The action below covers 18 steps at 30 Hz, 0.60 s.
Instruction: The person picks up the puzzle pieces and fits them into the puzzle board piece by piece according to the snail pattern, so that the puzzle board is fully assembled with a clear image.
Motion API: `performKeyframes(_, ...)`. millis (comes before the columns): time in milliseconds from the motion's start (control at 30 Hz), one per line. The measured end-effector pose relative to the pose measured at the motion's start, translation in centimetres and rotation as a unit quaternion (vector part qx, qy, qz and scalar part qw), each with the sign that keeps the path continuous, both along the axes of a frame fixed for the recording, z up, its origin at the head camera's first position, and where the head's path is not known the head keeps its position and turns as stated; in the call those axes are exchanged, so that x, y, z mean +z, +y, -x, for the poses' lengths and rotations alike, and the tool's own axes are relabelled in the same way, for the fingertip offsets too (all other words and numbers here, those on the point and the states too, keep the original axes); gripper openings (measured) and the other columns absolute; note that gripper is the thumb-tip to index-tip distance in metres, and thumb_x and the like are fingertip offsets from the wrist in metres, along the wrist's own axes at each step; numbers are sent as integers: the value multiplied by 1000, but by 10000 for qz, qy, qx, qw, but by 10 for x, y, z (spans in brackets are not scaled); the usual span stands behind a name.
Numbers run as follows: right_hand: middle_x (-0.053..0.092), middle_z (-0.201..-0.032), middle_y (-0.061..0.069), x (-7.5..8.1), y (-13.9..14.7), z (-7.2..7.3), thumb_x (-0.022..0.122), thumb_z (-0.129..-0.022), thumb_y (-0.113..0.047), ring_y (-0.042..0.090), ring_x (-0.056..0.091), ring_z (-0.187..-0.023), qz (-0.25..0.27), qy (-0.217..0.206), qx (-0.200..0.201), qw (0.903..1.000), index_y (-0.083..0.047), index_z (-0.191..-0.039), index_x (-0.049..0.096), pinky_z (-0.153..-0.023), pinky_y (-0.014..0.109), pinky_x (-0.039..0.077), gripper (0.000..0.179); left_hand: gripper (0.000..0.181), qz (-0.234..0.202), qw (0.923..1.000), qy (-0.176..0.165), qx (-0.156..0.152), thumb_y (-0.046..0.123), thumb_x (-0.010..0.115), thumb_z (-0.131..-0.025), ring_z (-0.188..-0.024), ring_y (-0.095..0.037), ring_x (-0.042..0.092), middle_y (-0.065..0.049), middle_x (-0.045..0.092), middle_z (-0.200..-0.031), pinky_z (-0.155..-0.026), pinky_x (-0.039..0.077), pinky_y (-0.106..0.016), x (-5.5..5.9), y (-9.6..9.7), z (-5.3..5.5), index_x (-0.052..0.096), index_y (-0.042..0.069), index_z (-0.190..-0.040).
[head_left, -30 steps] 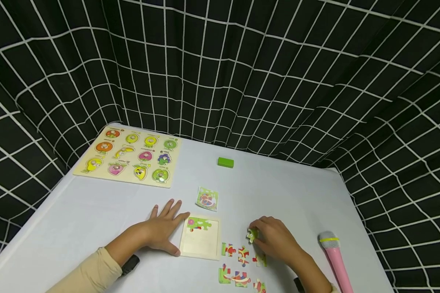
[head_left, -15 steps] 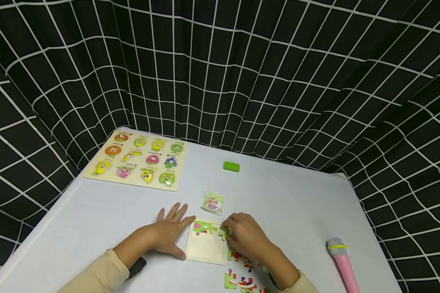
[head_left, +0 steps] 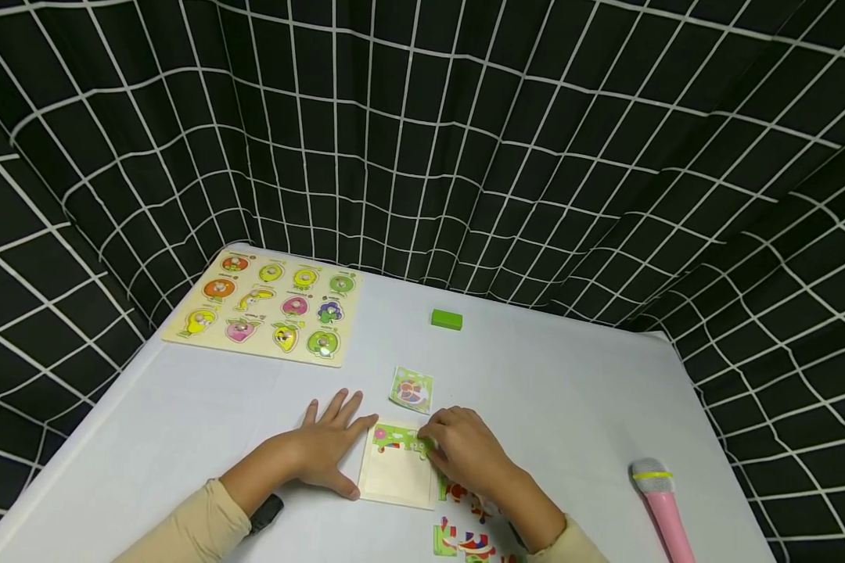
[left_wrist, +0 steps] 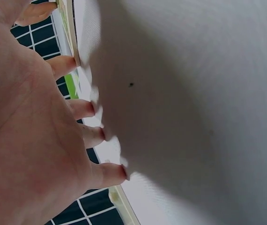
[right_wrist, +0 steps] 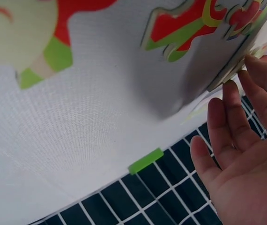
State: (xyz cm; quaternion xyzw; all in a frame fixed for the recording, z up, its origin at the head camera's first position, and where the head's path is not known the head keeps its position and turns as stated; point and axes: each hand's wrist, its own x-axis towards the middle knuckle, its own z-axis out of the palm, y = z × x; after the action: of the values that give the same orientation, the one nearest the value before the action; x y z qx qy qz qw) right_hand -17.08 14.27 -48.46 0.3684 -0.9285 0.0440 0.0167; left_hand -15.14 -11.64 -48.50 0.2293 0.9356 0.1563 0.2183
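A square wooden puzzle tray (head_left: 394,500) lies on the white table, with joined green pieces (head_left: 393,435) along its far edge. My left hand (head_left: 324,453) lies spread beside it, thumb and index finger touching its left side. At the tray's far right corner, my right hand (head_left: 473,453) pinches a green jigsaw piece (head_left: 421,450) between thumb and fingers, right against the row of pieces. Fingers partly cover that piece. In the right wrist view, the fingertips (right_wrist: 230,84) are at the tray's edge.
Several loose jigsaw pieces (head_left: 445,539) lie right of the tray, partly under my right forearm. A small picture card (head_left: 411,389) is beyond the tray. Farther off are a fruit puzzle board (head_left: 260,309) and a green block (head_left: 447,319). A pink toy microphone (head_left: 662,508) lies far right.
My right hand has carried the green piece leftward from above the loose pieces to the tray's far right corner, against the joined row. The left hand has stayed at the tray's side.
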Motion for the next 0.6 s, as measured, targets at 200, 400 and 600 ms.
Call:
performKeyframes(200, 68, -102, -5, 1, -3, 0, 80, -81, -22, 13, 60, -99, 22, -71, -21, 10000, -19, -103, 75, -98, 39, 45, 23, 107, 12, 10000, 32, -1, 59, 80, -67, -149, -40, -1, -18, 7, -162, -110, 9, -70, 1, 0, 0, 30, 19, -153)
performKeyframes(400, 69, -103, -5, 1, -1, -3, 79, -82, -21, 14, 60, -99, 72, -259, -126, 9996, -18, -105, 75, -96, 40, 47, 23, 106, 29, 10000, 14, -49, 58, 80, -68, -149, -40, -2, -18, 6, -162, -110, 9, -70, 0, 1, -1, 29, 18, -153)
performKeyframes(600, 70, -110, -4, 9, 5, -6, 76, -84, -20, 17, 61, -107, 235, -601, -93, 9979, -16, -112, 72, -97, 43, 46, 29, 107, 70, 10000, -21, -35, 59, 79, -68, -149, -40, -4, -18, 4, -162, -110, 7, -70, 1, 0, 1, 27, 19, -154)
